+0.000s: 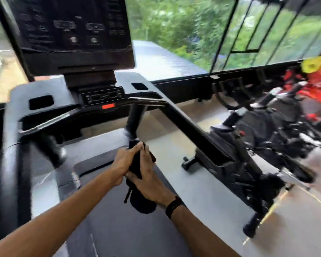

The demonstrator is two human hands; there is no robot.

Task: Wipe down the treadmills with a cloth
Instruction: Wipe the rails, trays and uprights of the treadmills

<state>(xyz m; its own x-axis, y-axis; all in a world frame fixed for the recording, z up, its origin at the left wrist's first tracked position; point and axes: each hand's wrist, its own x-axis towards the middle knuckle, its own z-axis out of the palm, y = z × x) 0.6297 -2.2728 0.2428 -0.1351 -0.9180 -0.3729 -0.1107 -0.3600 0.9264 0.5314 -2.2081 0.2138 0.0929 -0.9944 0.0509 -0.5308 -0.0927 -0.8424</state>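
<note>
Both hands hold a dark cloth in front of the treadmill: left hand pinches its top w/ curled fingers, right hand grips it lower down. Looks like a re-fold step, not wiping yet. Next, probably press the cloth onto the handrail or console & wipe.

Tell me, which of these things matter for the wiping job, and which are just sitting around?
Part of the job: black cloth, left hand, right hand, treadmill, its console.

Just there: exercise bike, red equipment, wristband.
</note>
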